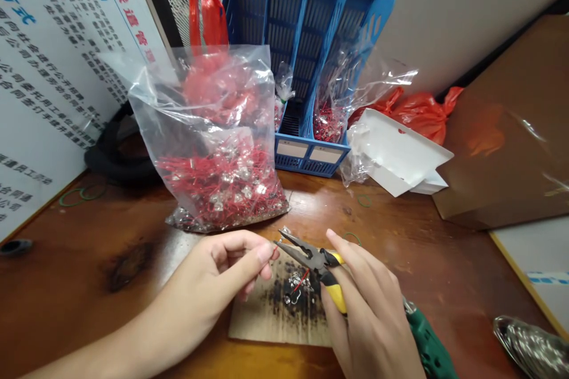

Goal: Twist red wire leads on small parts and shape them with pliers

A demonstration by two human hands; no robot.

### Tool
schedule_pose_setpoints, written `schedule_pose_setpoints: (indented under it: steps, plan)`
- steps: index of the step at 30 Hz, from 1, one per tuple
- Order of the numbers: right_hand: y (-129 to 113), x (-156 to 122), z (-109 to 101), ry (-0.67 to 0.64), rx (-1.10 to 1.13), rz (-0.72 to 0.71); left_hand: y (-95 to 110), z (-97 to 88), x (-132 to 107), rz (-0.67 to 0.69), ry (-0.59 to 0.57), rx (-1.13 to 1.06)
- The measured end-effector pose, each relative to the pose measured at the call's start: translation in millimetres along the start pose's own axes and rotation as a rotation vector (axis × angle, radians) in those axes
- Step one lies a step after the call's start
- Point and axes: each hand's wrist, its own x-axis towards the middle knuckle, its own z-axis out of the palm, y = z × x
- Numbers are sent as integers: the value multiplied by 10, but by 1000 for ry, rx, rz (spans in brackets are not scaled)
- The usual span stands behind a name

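Note:
My left hand [222, 275] is closed, thumb and forefinger pinching a thin red string [276, 247]. A small shiny piece [285, 230] shows by the plier tips; whether it is joined to the string I cannot tell. My right hand [373, 302] is wrapped round long-nose pliers [316, 260] with yellow and black handles. Their jaws are parted and point left, close to the left fingertips. Below both hands lies a cardboard sheet [249, 325] with dark marks. On it are small silvery pieces [299, 279] and another red string [301, 282].
Behind my left hand stands a clear bag [222, 183] of red strings with silvery pieces. A blue divided rack [311, 157] is at the back, with a white box [400, 148] to its right. A green-handled tool [429, 340] lies beside my right hand. Coiled metal [528, 346] sits far right.

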Motion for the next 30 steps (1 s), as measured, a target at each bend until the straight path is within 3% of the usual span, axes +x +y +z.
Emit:
schedule_pose_setpoints:
  steps: [14,30]
  plan:
    - [-17,-5,12,39,30,7,93,15,-30,117,73,134]
    - [4,-46,42,25,155,-15,72,-44,-52,518,129,405]
